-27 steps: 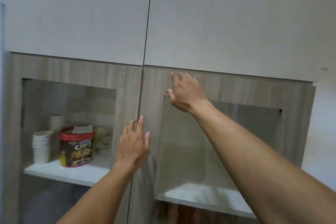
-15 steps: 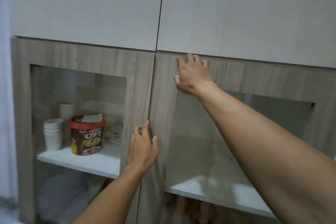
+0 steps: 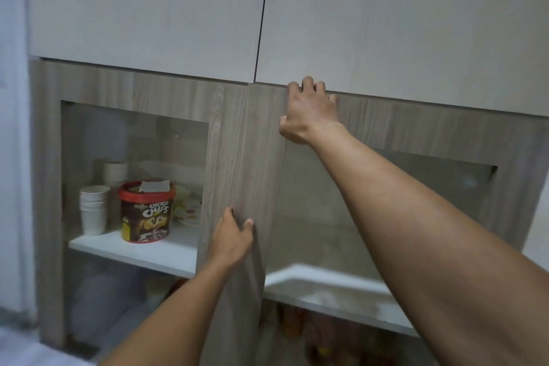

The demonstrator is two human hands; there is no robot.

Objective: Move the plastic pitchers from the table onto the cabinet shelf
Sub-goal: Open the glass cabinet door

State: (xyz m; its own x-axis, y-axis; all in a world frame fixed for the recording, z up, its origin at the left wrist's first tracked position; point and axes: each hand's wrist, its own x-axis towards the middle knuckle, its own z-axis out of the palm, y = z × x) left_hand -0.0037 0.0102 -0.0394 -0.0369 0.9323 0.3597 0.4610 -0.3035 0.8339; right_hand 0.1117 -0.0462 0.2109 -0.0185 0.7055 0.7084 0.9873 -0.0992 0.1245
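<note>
No plastic pitcher or table is in view. I face a wood-grain cabinet with two glass-panelled doors. My right hand [image 3: 309, 110] is curled over the top edge of the right door [image 3: 267, 157], fingers hooked into the gap under the white upper cabinet [image 3: 386, 24]. My left hand [image 3: 231, 235] is lower, at the seam between the doors; its fingertips tuck in at the right door's inner edge with the thumb on its face. The white shelf [image 3: 326, 279] behind the right glass looks bare. The right door looks slightly ajar at the bottom.
Behind the left door [image 3: 219, 134], the left half of the shelf [image 3: 133, 249] holds a stack of white paper cups [image 3: 93, 211], a red-lidded Choco Chips tub [image 3: 147, 211] and a plate [image 3: 190, 211]. Blurred items sit on the level below. A pale wall runs along the left.
My right hand slid up from the door's face to hook over its top edge. My left hand went from lying flat to curling at the seam. The view shifted, cabinet now lower and further right.
</note>
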